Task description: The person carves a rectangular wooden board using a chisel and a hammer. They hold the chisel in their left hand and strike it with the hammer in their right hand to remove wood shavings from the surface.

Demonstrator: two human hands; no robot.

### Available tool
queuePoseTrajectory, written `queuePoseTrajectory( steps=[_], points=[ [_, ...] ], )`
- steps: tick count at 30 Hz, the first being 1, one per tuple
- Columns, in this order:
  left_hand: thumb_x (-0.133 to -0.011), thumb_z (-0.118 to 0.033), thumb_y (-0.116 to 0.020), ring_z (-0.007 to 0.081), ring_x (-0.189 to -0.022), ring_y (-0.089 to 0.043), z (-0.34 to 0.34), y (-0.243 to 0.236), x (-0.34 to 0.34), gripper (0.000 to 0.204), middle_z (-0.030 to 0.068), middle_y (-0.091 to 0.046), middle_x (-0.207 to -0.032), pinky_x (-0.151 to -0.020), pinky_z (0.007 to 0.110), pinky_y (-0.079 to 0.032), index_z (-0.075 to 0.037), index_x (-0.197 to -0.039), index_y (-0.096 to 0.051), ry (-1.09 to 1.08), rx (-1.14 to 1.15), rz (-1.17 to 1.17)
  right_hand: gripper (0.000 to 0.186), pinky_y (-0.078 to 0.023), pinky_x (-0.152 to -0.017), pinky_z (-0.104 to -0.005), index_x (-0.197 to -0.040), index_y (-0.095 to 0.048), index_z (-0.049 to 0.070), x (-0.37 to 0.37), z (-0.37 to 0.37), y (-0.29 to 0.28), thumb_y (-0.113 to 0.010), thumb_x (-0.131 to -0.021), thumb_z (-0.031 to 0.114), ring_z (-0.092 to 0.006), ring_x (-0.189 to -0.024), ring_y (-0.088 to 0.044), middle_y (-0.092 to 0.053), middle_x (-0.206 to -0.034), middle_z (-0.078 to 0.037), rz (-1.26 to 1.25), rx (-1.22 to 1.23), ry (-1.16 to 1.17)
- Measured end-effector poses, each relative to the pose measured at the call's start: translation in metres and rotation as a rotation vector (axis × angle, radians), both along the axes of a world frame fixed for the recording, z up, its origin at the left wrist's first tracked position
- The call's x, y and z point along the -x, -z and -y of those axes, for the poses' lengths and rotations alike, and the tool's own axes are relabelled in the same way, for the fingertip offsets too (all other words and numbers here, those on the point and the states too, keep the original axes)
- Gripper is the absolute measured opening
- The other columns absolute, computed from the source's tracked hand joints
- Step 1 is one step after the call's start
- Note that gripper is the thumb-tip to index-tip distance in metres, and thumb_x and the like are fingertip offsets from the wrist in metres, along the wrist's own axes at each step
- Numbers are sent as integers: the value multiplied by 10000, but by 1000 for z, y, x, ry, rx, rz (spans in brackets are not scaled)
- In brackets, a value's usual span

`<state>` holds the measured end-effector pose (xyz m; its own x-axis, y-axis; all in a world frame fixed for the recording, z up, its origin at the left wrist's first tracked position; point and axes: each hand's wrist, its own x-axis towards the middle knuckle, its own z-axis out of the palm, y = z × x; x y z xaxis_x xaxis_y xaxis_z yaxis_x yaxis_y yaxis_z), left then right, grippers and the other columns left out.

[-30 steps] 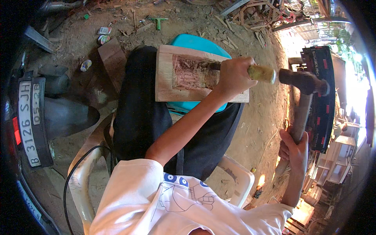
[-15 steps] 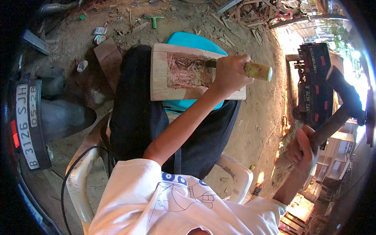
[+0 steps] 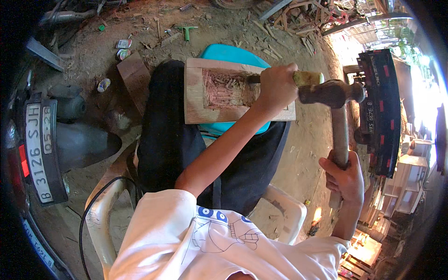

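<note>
- Head view: the left hand (image 3: 277, 88) is clamped around a chisel (image 3: 311, 78), its dark shank running leftward into the recess (image 3: 228, 91) of a wooden block (image 3: 194, 95).
- In the same view, the chisel's long axis lies roughly side to side; its butt end points right, toward the hammer (image 3: 341, 128).
- The right hand (image 3: 346, 177) is closed on the hammer's shaft, which stands nearly square to the chisel. The hammer's head overlaps the lower edge of the chisel's handle; whether they touch, I cannot tell.
- The left hand is the nearer one to the recess, above the block's right part; the right hand is well apart from the block.
- The block is pale, flat-faced and rectangular; its recess is reddish, rough and splintery, with loose chips.
- The chisel's handle is yellowish and rounded; the hammer's head is dark and worn, its shaft greyish.
- Beneath the block are a smooth turquoise support (image 3: 233, 51) and black trousers (image 3: 168, 140); around lies bare, littered earth (image 3: 298, 144).
</note>
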<state>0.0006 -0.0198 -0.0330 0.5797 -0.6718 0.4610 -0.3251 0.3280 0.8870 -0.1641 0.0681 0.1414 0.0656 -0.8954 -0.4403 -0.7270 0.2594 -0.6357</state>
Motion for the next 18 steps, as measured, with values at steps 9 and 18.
queuePoseTrajectory(
  steps=[9,18],
  points=[
    [-569,-106,-715,315,-584,-599,0,-2,3,196,118,-574,-602,-505,397,-454,-78,-645,-537,-17,115,-95,257,-213,-317,-216,-651,-426,87,-10,-13,-8,-619,-809,24,-46,-339,-304,-393,-479,31,661,200,-7],
    [-577,-46,-728,284,-646,-642,-8,1,-4,241,134,-628,-707,-577,343,-487,-59,-778,-597,77,12,-77,214,-256,-342,-222,-736,-464,101,7,-9,15,-640,-859,104,-43,-390,-355,-414,-510,50,296,166,54]
  ],
)
